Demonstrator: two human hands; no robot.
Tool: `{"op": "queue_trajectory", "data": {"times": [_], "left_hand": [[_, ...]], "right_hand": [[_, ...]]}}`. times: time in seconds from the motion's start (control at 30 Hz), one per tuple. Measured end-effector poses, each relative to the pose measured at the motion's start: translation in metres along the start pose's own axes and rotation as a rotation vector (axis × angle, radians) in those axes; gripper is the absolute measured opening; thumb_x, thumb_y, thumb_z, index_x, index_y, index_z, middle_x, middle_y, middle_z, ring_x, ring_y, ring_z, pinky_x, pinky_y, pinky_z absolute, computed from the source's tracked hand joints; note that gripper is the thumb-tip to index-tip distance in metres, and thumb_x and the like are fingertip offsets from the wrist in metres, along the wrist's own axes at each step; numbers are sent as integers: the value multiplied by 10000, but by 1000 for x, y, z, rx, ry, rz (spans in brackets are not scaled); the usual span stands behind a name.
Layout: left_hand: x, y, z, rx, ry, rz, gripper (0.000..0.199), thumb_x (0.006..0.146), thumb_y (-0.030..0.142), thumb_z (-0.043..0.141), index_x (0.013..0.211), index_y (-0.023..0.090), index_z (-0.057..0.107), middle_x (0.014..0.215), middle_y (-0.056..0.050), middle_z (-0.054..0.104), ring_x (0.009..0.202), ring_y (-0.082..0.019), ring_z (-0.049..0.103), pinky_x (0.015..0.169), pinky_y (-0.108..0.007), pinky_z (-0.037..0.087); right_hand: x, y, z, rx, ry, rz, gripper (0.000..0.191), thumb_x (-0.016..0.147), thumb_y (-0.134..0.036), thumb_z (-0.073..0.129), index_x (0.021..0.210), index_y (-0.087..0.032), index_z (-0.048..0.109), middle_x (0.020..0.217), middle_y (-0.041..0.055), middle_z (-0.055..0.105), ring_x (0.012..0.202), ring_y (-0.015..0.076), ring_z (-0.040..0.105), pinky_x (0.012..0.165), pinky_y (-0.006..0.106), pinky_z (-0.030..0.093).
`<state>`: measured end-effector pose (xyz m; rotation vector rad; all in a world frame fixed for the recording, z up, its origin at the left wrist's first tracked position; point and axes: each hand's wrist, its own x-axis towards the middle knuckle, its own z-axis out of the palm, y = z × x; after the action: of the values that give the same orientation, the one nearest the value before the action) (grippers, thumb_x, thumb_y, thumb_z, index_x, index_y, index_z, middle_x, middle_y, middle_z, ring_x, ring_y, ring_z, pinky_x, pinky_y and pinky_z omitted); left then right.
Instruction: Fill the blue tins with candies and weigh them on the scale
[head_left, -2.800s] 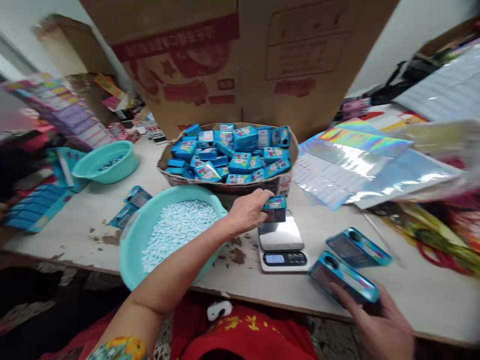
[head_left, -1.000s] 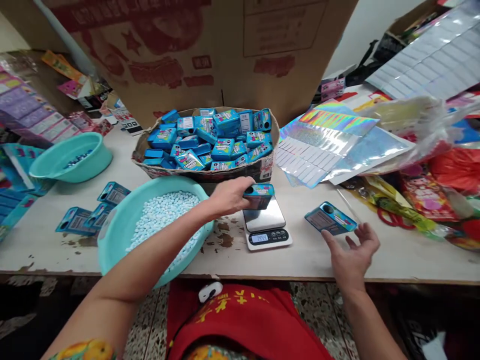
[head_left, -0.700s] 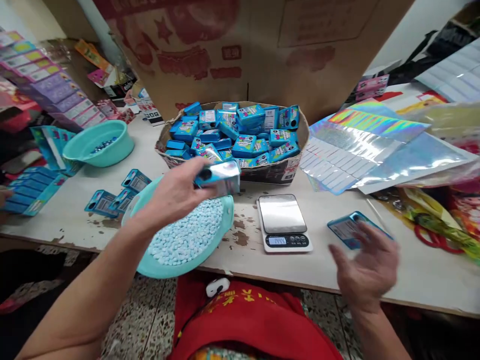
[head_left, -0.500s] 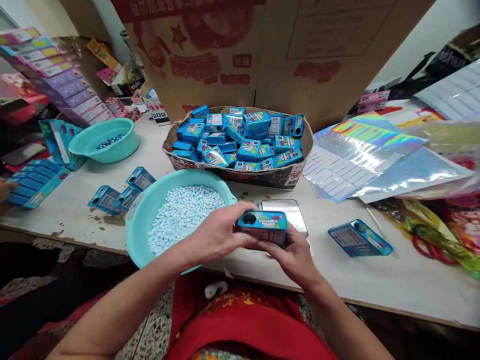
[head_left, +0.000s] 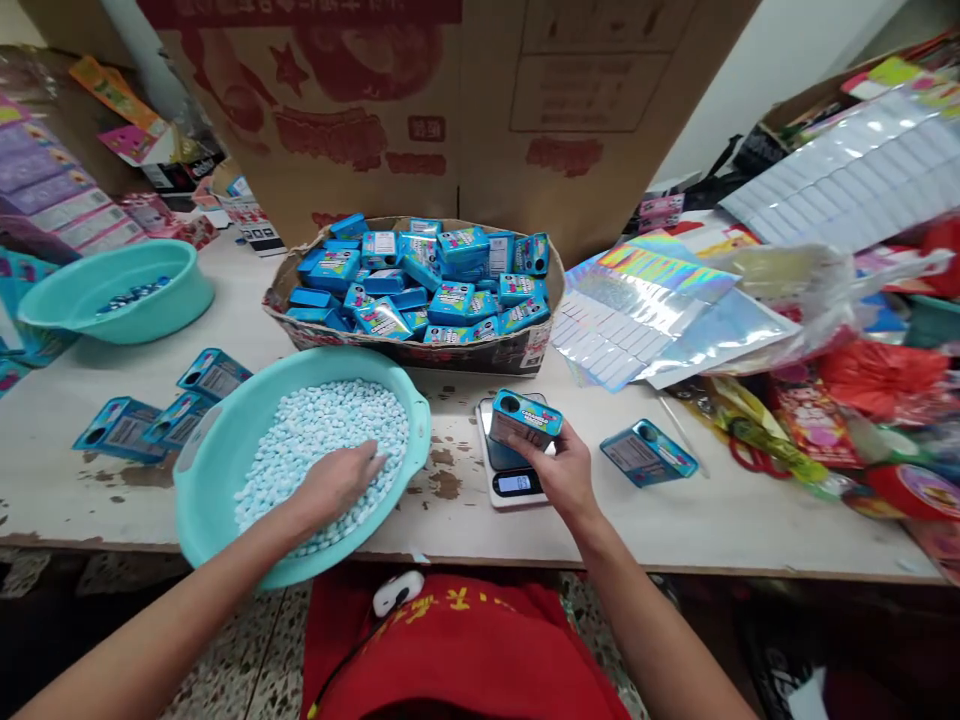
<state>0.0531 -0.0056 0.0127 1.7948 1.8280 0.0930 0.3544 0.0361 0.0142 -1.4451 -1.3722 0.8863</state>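
My right hand [head_left: 564, 468] grips a small blue candy box [head_left: 529, 418] labelled "Caramelo". The box is held over a pocket scale [head_left: 512, 490] with a lit display, and a round hole shows in its top. My left hand [head_left: 339, 488] is in the turquoise basin [head_left: 420, 425], its fingers bent together among the pale blue candies [head_left: 322, 410]; the fingertips are partly hidden. Another blue candy box [head_left: 649, 453] with a hole stands to the right of the scale. Three similar boxes [head_left: 214, 375] stand left of the basin.
Behind the basin, a cut-down carton [head_left: 517, 352] holds many blue boxes, backed by a big cardboard box [head_left: 487, 100]. A second turquoise basin [head_left: 176, 315] stands at left. Shiny label sheets [head_left: 645, 310], red-handled scissors [head_left: 750, 458] and packaging lie at right.
My left hand has let go of the candy box and moved left into the candies. My right hand keeps the box, and the scale's display has come into view. The camera view has shifted right.
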Motion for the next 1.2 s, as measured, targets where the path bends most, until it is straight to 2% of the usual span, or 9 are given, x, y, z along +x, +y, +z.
{"op": "queue_trajectory", "data": {"times": [0.1,0.2,0.33,0.5,0.63,0.7,0.77,0.9,1.2], "left_hand": [[3,-5,-17,-524,79,-134,333,848,511,424,738,203,487,655,-18,526,595,-176,510,545,-273,380],[2,-8,-36,-1143,92,-338,302,845,488,446,876,197,518,689,-1,534,512,-120,442,419,-230,280],[-1,-9,-55,-1593,181,-439,254,874,430,484,785,191,477,670,20,514,512,-71,417,384,-164,264],[6,-11,-57,-1625,498,-406,237,895,243,478,678,154,449,672,-18,545,554,-99,513,418,-173,401],[16,-11,-55,-1649,340,-373,208,915,209,487,717,148,493,548,31,443,414,-64,398,344,-154,322],[20,-10,-56,-1750,375,-335,277,948,279,439,698,162,464,506,44,389,394,-58,364,333,-145,302],[23,-6,-56,-1785,398,-404,312,968,294,390,691,164,452,526,20,447,421,-58,404,344,-133,323],[26,9,-54,-1777,227,-467,326,980,274,354,687,172,452,489,28,443,377,-45,352,308,-129,265],[49,87,-65,-1833,184,-278,355,969,370,392,680,170,448,474,41,407,354,-42,340,303,-141,252]], "right_hand": [[14,14,-8,31,0,25,406,647,-444,771,939,-185,657,886,29,711,818,205,625,786,346,504],[21,24,-14,35,-40,39,438,657,-446,764,978,-174,642,916,45,708,845,214,632,807,358,501],[21,27,-27,-119,-36,-73,648,652,-443,774,1213,-203,556,1204,95,620,1078,257,571,920,406,454],[9,28,-55,-50,140,-189,502,799,-434,649,1242,-232,528,1268,110,563,1064,235,575,861,397,479],[-10,31,-72,-34,177,-150,371,820,-363,650,1159,-229,582,1153,93,605,992,213,600,848,388,486],[-19,34,-78,-40,181,-128,349,819,-346,657,1140,-223,596,1100,84,611,970,206,602,852,387,487],[-28,39,-82,-39,194,-99,336,819,-340,660,1127,-218,603,1066,78,613,946,199,604,845,382,491],[-40,52,-87,-54,197,-33,311,820,-349,660,1097,-215,616,1044,71,621,914,190,607,831,374,498],[-50,70,-94,-164,210,-56,255,835,-337,644,1054,-207,637,965,50,633,848,176,616,806,363,504]]}}
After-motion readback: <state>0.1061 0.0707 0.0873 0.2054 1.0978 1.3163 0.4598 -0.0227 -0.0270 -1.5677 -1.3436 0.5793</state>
